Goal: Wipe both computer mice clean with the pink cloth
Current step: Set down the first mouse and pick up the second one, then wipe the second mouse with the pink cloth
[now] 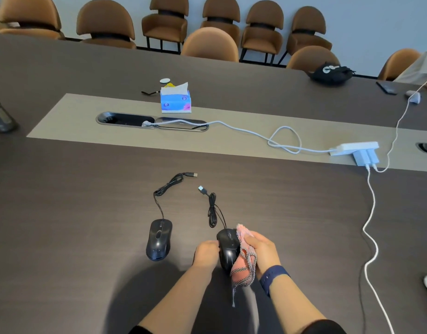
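Observation:
Two black wired mice are near the front of the dark table (63, 213). The left mouse (159, 239) lies flat by itself, its cable curling away to a USB plug. My left hand (207, 253) grips the left side of the right mouse (228, 248), which is tilted and lifted a little. My right hand (261, 250) presses the bunched pink cloth (245, 263) against that mouse's right side; a frayed end hangs down. The right mouse's cable coils toward its own USB plug.
A blue tissue box (175, 100) stands on the beige centre strip beside a cable hatch (152, 121). A white power strip (354, 148) with chargers lies at right, its white cable (370, 237) trailing down the table's right side. Brown chairs line the far edge.

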{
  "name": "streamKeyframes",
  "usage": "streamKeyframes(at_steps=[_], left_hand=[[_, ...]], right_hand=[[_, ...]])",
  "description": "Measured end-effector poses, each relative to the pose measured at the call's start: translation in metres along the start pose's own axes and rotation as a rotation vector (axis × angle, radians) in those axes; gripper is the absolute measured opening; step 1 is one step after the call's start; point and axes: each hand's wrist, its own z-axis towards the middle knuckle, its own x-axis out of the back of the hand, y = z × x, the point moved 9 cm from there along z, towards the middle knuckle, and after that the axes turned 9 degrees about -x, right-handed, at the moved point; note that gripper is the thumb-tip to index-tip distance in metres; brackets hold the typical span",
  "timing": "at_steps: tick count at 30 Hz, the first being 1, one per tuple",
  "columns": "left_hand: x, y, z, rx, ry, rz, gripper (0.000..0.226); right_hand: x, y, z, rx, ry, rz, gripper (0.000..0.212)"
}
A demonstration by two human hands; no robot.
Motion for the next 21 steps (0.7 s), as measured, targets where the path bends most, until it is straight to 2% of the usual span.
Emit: streamKeyframes(at_steps=[3,6,9,11,13,14,17,19,21], left_hand=[[-0.003,-0.009,-0.002,0.046,-0.015,-0.171,0.027],[-0.017,-0.012,-0.016,0.118,-0.09,-0.445,0.043],[-0.031,-0.009,-0.027,0.156,-0.219,-0.611,0.051],[-0.033,-0.004,-0.028,0.143,-0.241,-0.651,0.047],[-0.031,0.003,-0.029,0.126,-0.232,-0.68,0.041],[-0.031,0.006,-0.027,0.11,-0.236,-0.697,0.039],[-0.037,0.019,-0.025,0.051,-0.28,-0.749,0.034],[-0.04,0.025,-0.024,0.015,-0.295,-0.79,0.032],[-0.041,0.027,-0.023,-0.015,-0.306,-0.8,0.033]], right_hand=[[-0.007,-0.003,-0.008,-0.003,-0.041,0.051,0.019],[-0.017,-0.003,-0.02,-0.008,-0.079,0.082,0.02],[-0.027,-0.012,-0.04,0.028,-0.124,-0.053,0.018],[-0.023,-0.037,-0.054,0.18,-0.038,-0.277,0.014],[-0.023,-0.08,-0.072,0.483,0.151,-0.683,0.013],[-0.034,-0.096,-0.08,0.626,0.194,-0.938,0.016],[-0.081,-0.1,-0.092,0.816,0.097,-1.519,0.027],[-0.103,-0.092,-0.094,0.897,0.025,-1.696,0.029],[-0.113,-0.084,-0.092,0.96,-0.006,-1.774,0.031]])
